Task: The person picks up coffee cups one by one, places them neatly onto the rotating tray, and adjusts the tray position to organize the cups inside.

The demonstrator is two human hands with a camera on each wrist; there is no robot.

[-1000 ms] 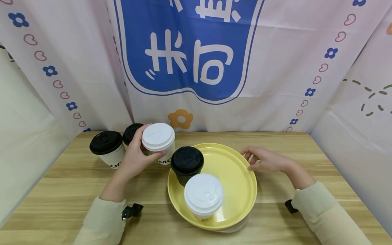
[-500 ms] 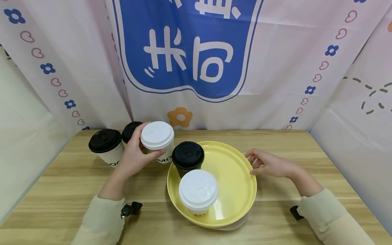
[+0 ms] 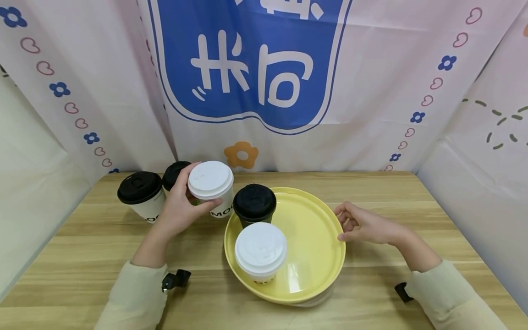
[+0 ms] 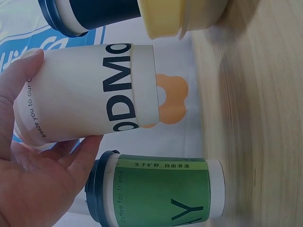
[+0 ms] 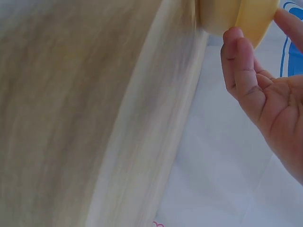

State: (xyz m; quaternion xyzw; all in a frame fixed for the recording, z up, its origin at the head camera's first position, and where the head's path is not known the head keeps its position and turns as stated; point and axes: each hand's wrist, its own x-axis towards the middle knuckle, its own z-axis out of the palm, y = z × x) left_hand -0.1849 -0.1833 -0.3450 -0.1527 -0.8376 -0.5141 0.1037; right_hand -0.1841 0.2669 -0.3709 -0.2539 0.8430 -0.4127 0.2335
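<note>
Left hand [image 3: 177,213] clamps the white-lidded paper cup [image 3: 211,188] at ten o'clock of the round yellow plastic tray [image 3: 326,238], right hand [image 3: 365,224] seemingly loose-fingered on its rim: lift clear, land upright.

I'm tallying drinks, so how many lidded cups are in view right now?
5. Two stand on the yellow tray: a white-lidded cup and a black-lidded one. The left hand holds a white-lidded cup. Two black-lidded cups stand behind it. More may be hidden.
</note>
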